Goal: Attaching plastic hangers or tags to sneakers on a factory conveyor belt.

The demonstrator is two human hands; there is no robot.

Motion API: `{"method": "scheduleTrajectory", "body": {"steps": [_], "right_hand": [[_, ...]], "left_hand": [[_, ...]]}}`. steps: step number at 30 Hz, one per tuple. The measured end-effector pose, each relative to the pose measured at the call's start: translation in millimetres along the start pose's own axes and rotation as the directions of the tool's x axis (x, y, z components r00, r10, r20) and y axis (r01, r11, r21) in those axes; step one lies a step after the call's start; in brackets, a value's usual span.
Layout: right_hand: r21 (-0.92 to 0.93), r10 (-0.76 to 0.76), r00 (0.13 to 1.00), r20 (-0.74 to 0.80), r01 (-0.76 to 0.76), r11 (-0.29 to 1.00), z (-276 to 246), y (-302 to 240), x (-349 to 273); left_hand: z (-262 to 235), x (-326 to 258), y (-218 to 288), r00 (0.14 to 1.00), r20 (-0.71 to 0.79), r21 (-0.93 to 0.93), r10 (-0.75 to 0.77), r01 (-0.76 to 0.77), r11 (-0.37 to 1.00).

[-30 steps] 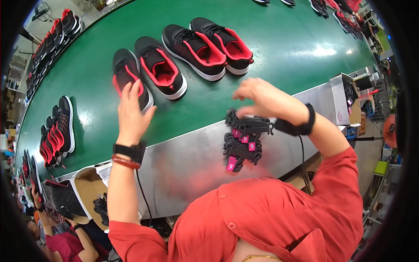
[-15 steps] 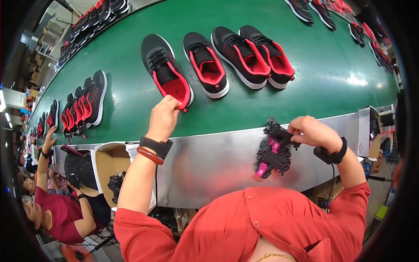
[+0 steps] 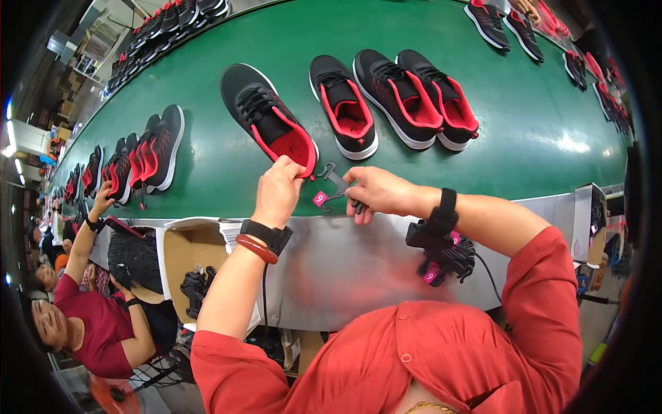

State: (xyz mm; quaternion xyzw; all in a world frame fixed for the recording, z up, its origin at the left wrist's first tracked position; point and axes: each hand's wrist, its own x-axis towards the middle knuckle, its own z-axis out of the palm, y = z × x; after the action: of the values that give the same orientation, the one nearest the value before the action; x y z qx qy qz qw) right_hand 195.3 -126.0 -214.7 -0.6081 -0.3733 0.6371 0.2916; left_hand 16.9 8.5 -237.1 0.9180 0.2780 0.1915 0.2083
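Note:
My left hand (image 3: 278,193) pinches the heel of a black sneaker (image 3: 256,103) with a red lining, which lies tilted on the green work surface (image 3: 200,165). Just right of that heel, my right hand (image 3: 383,191) grips a black plastic shoe hanger (image 3: 336,180) with hooked ends and a pink tag. The hanger is close to the heel; whether they touch I cannot tell. Three more matching sneakers (image 3: 345,103) stand to the right, heels toward me. Partly behind my right wrist, a bundle of black hangers (image 3: 452,259) with pink tags lies on the metal ledge (image 3: 331,269).
An open cardboard box (image 3: 189,252) holding black hangers stands left of my forearm. Further left, a co-worker in a dark red shirt (image 3: 96,331) reaches toward a row of sneakers (image 3: 162,152). At the right end of the ledge is a white box (image 3: 584,224).
My right hand has moved left from the hanger bundle to the sneaker's heel, bringing one hanger along. The sneakers at the right have shifted slightly rightward. My left hand keeps hold of the heel.

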Motion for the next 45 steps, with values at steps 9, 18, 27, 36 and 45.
{"method": "scheduleTrajectory", "body": {"steps": [9,18,27,36,45], "right_hand": [[0.056,-0.069,0.995,0.066,0.065,0.996,8.0,4.7,14.7],[-0.161,-0.084,0.973,0.215,0.121,0.980,-40.2,-39.8,23.0],[-0.894,-0.409,0.867,0.286,0.394,0.211,-101.5,-30.8,41.0],[-0.932,-0.606,0.709,0.361,0.303,-0.201,-74.9,-37.9,69.3],[-0.976,-0.688,0.700,0.191,0.208,-0.059,-51.1,-55.3,89.1]], "left_hand": [[-4.2,6.5,-6.8,1.000,0.022,0.037,0.011,-0.012,0.999],[-14.8,15.8,15.7,0.957,0.241,0.285,0.159,-0.226,0.931],[-21.4,30.4,12.3,0.922,0.370,0.264,-0.118,0.018,0.964],[-31.5,31.0,6.7,0.891,0.409,0.165,-0.198,0.142,0.976],[-44.8,25.0,-20.9,0.957,0.273,-0.120,-0.092,0.129,0.984]]}}
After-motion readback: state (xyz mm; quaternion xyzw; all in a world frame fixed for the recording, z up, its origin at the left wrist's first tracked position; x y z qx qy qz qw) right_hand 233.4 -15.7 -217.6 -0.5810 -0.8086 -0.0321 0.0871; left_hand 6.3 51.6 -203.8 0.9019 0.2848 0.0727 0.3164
